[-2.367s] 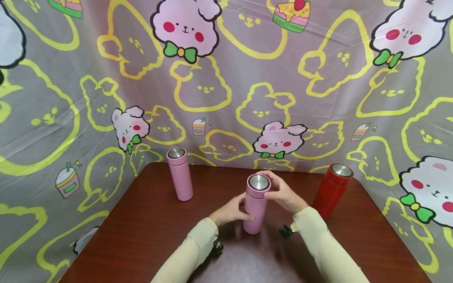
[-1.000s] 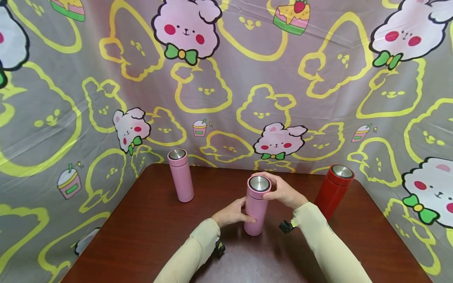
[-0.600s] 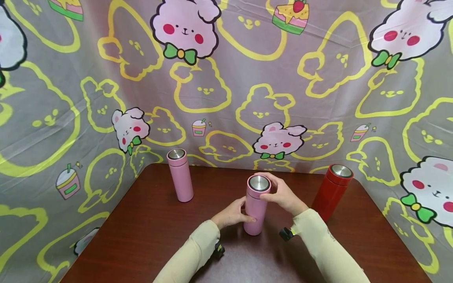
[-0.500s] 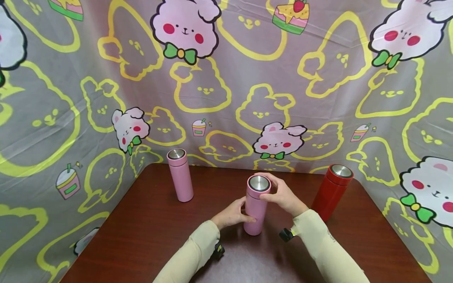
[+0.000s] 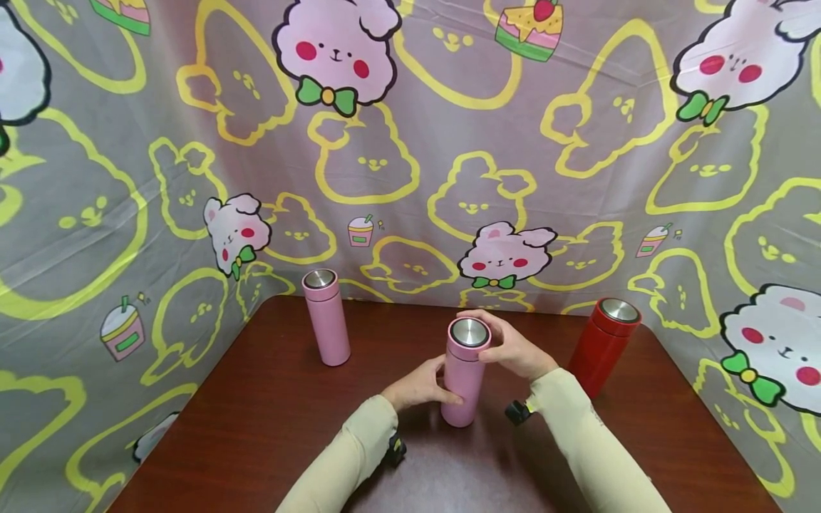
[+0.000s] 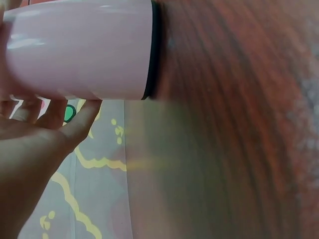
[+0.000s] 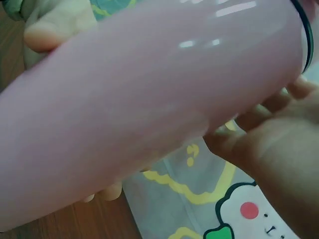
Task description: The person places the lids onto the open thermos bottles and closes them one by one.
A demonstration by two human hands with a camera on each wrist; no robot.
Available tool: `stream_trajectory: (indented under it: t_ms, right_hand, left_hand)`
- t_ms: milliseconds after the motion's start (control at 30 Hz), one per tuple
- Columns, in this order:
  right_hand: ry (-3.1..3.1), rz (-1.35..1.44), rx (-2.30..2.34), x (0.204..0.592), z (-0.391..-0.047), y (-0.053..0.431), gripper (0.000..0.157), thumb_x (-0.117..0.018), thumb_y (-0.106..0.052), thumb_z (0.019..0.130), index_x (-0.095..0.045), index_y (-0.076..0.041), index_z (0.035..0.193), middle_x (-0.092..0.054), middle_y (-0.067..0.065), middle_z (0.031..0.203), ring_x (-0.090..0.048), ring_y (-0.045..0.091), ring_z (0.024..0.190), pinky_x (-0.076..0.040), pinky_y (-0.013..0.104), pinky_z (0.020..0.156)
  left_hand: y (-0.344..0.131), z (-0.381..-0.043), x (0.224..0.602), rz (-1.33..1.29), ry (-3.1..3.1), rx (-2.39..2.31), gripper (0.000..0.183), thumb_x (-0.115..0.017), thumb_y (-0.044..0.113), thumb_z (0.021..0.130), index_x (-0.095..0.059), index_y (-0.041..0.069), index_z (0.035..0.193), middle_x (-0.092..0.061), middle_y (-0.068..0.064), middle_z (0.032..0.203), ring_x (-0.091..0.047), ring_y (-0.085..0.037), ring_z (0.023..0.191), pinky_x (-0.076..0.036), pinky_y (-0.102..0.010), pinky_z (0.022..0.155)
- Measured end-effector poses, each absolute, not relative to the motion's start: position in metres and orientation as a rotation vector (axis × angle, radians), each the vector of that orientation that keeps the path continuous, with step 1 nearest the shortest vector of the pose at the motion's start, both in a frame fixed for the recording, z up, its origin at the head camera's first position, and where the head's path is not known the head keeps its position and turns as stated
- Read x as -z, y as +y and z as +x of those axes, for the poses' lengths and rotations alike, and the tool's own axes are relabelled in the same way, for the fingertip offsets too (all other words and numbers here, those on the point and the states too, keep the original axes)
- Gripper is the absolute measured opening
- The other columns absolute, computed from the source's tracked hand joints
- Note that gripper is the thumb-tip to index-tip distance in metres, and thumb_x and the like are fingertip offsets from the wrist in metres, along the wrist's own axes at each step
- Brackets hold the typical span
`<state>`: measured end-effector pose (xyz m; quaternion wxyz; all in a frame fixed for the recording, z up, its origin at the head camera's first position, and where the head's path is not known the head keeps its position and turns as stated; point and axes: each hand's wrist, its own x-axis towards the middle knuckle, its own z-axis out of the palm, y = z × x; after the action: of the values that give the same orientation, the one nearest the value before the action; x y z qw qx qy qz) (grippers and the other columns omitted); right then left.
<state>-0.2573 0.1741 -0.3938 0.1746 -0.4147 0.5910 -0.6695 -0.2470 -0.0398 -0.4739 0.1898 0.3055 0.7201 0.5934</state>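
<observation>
A pink thermos bottle (image 5: pixel 463 385) with a steel-topped lid (image 5: pixel 470 332) stands upright at the middle of the table. Around its body my left hand (image 5: pixel 418 385) is wrapped, thumb on the near side. My right hand (image 5: pixel 518 350) grips the lid from the right, thumb in front and fingers behind. In the left wrist view the bottle's dark base ring (image 6: pixel 153 50) is right at the tabletop, with the left fingers (image 6: pixel 82 119) under the body. The right wrist view shows the pink body (image 7: pixel 139 104) large, the right fingers (image 7: pixel 264 114) by the lid seam.
Another pink thermos (image 5: pixel 328 324) stands at the back left of the brown wooden table (image 5: pixel 244 420). A red thermos (image 5: pixel 603 349) stands on the right, partly behind the right forearm. A cartoon-print curtain (image 5: pixel 410 142) encloses the back and sides.
My right hand has turned slightly round the lid and back over these frames, its thumb and wrist shifting a little. The left hand and the bottle stay in place.
</observation>
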Motion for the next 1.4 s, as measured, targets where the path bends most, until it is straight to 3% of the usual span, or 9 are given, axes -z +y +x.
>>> stream_trajectory:
  t_ms: [267, 567, 833, 1400]
  right_hand:
    - [1.380, -1.318, 1.763, 0.392, -0.277, 0.169, 0.070, -0.070, -0.019, 0.084, -0.035, 0.001, 0.141, -0.045, 0.023, 0.138, -0.043, 0.033, 0.127, -0.035, 0.046, 0.103]
    - [1.385, -1.388, 1.731, 0.392, -0.284, 0.168, 0.064, -0.070, -0.015, 0.083, -0.038, 0.009, 0.133, -0.050, 0.026, 0.128, -0.048, 0.035, 0.120, -0.040, 0.043, 0.098]
    - [1.580, -1.315, 1.788, 0.392, -0.279, 0.170, 0.063, -0.072, -0.019, 0.081, -0.044, 0.003, 0.132, -0.057, 0.015, 0.126, -0.054, 0.028, 0.115, -0.043, 0.041, 0.096]
    - [1.968, -1.120, 1.961, 0.395, -0.264, 0.163, 0.058, -0.070, -0.005, 0.080, -0.046, 0.005, 0.131, -0.058, 0.007, 0.118, -0.056, 0.021, 0.105, -0.045, 0.033, 0.091]
  left_hand:
    - [-0.040, -0.251, 0.472, 0.866, 1.893, -1.674, 0.063, -0.073, -0.003, 0.076, -0.044, 0.002, 0.131, -0.060, -0.003, 0.116, -0.058, -0.013, 0.103, -0.046, -0.029, 0.089]
    - [-0.039, -0.252, 0.472, 0.868, 1.928, -1.653, 0.061, -0.073, -0.001, 0.077, -0.044, 0.002, 0.131, -0.060, -0.002, 0.116, -0.058, -0.013, 0.103, -0.046, -0.028, 0.089]
    - [-0.038, -0.253, 0.475, 0.882, 2.028, -1.656, 0.063, -0.075, 0.000, 0.076, -0.045, 0.005, 0.132, -0.060, 0.000, 0.117, -0.058, -0.011, 0.103, -0.045, -0.027, 0.089]
    - [-0.035, -0.253, 0.476, 0.828, 2.279, -1.689, 0.068, -0.080, 0.012, 0.073, -0.046, 0.010, 0.132, -0.058, 0.000, 0.119, -0.055, -0.013, 0.107, -0.043, -0.031, 0.092]
